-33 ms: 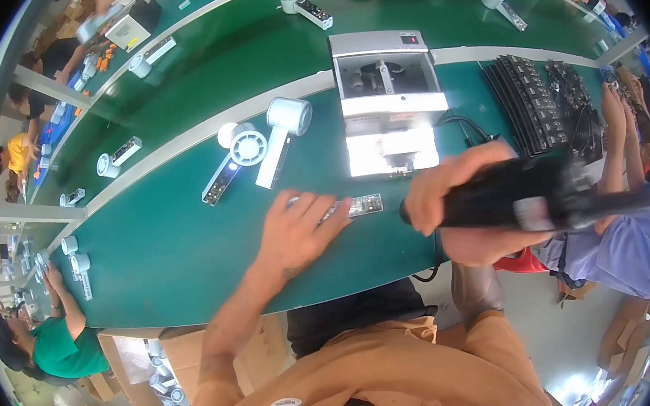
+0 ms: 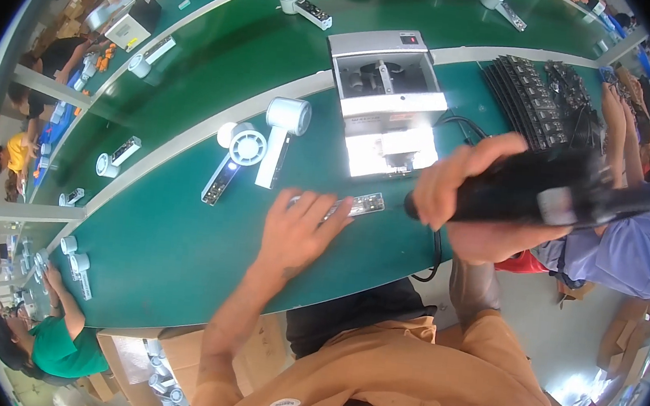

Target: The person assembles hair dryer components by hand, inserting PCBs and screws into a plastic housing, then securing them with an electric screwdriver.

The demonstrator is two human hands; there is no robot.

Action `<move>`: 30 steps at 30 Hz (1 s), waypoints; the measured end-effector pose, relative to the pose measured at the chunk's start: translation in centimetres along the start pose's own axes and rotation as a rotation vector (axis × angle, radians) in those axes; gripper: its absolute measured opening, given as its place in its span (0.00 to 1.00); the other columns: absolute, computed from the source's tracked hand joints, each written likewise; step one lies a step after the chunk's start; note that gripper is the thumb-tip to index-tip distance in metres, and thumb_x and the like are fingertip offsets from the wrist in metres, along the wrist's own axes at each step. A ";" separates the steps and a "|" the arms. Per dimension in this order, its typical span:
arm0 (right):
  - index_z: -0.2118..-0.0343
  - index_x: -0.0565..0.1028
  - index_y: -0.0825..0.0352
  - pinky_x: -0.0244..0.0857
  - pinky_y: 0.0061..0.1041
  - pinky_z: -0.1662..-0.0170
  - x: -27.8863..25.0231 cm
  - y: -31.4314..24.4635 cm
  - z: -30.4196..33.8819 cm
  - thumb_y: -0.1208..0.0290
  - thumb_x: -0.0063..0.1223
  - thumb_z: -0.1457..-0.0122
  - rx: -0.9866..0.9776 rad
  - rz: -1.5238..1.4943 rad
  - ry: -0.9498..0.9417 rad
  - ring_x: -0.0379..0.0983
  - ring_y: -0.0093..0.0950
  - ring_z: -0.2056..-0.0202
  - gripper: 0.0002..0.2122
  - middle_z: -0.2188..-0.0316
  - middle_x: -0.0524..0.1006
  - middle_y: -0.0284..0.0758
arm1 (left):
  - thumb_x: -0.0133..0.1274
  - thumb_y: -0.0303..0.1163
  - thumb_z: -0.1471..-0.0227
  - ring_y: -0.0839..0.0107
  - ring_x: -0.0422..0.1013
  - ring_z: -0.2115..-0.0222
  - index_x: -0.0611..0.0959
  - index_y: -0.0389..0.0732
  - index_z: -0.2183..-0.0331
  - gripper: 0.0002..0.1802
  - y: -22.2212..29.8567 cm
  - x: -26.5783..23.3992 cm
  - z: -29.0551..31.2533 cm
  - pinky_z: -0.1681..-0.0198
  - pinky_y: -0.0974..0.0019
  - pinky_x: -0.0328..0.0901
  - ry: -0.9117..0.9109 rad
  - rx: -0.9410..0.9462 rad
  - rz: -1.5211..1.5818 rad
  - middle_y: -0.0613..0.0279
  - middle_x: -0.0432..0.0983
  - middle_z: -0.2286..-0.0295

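My left hand (image 2: 295,231) is closed over a handheld fan part, pressing it to the green table. The white handle with its exposed circuit board (image 2: 368,204) sticks out past my fingertips; the rest is hidden under the hand. In my right hand (image 2: 440,187) is a black power screwdriver (image 2: 510,191), blurred by motion and held sideways. Its nose points left, just off the end of the handle and apart from it. Two more white handheld fans, one with a round grille (image 2: 248,149) and one with a plain head (image 2: 289,115), lie beyond my left hand.
A grey machine with an open top (image 2: 388,76) and a brightly lit front stands past my hands. Black strips of parts (image 2: 526,105) are stacked at far right. Behind a rail (image 2: 215,130), fans sit on a green belt. Co-workers work left and right.
My right hand and the screwdriver have shifted slightly to the right. My left hand stays on the fan part.
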State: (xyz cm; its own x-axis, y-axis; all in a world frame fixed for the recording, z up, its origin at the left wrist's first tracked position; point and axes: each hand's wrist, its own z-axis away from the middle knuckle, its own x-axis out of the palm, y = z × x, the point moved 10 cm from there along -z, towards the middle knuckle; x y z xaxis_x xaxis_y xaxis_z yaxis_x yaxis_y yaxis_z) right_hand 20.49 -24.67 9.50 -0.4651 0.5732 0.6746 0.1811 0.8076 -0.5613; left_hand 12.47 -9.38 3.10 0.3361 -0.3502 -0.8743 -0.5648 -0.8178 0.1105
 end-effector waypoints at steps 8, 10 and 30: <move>0.49 0.66 0.77 0.54 0.17 0.83 1.5 1.1 -6.1 0.22 0.29 0.46 -0.030 0.793 -0.037 0.62 0.17 0.87 0.50 0.85 0.70 0.31 | 0.66 0.35 0.56 0.67 0.72 0.64 0.84 0.43 0.59 0.19 1.0 1.1 -1.4 0.59 0.60 0.64 -0.006 -0.012 0.005 0.65 0.74 0.64; 0.52 0.67 0.75 0.52 0.17 0.84 0.9 1.8 -5.7 0.23 0.30 0.45 -0.012 0.766 -0.003 0.61 0.17 0.87 0.47 0.85 0.70 0.31 | 0.68 0.38 0.58 0.65 0.72 0.62 0.83 0.42 0.57 0.24 0.6 -0.2 -1.8 0.59 0.59 0.65 -0.007 -0.076 0.043 0.62 0.74 0.63; 0.49 0.63 0.70 0.60 0.25 0.81 1.1 10.0 -1.8 0.17 0.32 0.53 0.260 0.329 -0.093 0.64 0.26 0.85 0.51 0.84 0.70 0.37 | 0.67 0.35 0.58 0.55 0.71 0.63 0.75 0.35 0.48 0.35 -4.8 2.9 1.6 0.61 0.57 0.68 -0.131 -0.285 0.198 0.53 0.72 0.61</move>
State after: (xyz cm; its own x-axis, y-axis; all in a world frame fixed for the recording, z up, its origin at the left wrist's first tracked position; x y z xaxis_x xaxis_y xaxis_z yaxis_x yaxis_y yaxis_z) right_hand 23.33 -15.71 5.52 -0.4974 0.7696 0.4005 0.1141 0.5156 -0.8492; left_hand 14.95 -5.71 -0.76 0.1320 -0.4682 -0.8737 -0.3701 -0.8410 0.3947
